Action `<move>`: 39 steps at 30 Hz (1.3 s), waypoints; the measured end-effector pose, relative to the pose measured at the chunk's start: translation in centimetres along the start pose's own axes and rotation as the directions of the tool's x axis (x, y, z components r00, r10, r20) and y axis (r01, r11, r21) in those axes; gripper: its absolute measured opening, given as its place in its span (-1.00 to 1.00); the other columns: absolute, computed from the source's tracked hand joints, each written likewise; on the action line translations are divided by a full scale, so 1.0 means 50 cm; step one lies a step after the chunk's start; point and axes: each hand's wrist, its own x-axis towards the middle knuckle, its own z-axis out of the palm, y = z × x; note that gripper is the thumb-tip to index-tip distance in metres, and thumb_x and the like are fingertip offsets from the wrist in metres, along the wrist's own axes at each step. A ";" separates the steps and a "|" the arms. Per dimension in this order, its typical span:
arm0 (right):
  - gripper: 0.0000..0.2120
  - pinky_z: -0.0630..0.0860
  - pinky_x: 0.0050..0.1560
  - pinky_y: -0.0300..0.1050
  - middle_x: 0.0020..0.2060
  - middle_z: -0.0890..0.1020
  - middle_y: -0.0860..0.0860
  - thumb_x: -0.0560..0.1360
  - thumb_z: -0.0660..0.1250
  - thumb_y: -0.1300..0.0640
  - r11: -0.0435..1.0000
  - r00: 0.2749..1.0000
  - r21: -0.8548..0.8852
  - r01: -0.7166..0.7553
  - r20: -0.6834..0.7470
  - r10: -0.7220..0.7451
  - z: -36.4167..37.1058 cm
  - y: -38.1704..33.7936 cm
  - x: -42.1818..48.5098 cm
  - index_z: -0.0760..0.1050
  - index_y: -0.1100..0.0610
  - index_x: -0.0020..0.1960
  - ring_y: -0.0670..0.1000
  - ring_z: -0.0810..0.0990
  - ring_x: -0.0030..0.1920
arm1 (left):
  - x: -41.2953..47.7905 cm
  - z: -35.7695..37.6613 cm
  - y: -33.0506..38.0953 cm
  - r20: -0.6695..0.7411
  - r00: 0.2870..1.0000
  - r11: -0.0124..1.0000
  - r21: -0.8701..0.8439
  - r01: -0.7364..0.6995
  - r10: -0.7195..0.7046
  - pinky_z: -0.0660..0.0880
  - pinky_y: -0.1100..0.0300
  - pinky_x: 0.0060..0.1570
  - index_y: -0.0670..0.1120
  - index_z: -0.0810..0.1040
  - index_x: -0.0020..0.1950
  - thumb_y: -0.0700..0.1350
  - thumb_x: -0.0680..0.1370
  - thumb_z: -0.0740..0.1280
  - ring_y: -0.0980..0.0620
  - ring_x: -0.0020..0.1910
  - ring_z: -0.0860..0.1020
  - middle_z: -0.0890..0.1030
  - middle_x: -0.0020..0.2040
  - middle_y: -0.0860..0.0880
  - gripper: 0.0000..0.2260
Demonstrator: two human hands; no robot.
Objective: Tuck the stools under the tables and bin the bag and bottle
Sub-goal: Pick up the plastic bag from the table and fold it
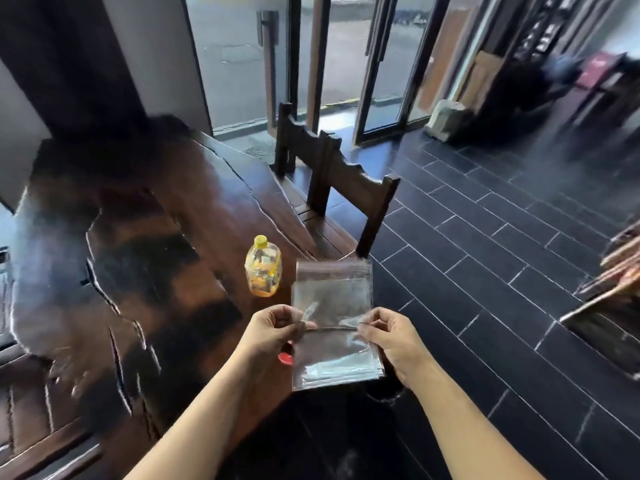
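Note:
A clear plastic bag is held up in front of me, creased across its middle. My left hand pinches its left edge and my right hand pinches its right edge at the crease. Just beyond, a small plastic bottle with a yellow cap stands upright near the right edge of the dark wooden table. A dark wooden chair stands at the table's right side, its seat partly under the tabletop. A small red round thing shows below my left hand, mostly hidden by the bag.
Dark tiled floor spreads to the right. Glass doors stand at the back. A wooden rack or furniture piece sits at the right edge. Dark furniture and a pale stone-like block stand at the far right.

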 end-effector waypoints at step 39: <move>-0.89 0.57 -0.10 -0.02 -0.25 0.67 0.05 0.48 0.43 0.29 0.916 0.945 -0.232 -0.327 -0.106 0.311 -0.602 0.598 0.343 0.58 0.11 -0.15 0.02 0.62 -0.20 | 0.467 0.512 -0.606 -0.409 0.838 0.851 0.224 0.476 -0.361 0.43 0.25 -0.46 -0.16 0.63 -0.08 -0.32 0.49 0.42 0.16 -0.45 0.49 0.58 -0.33 0.00 -0.92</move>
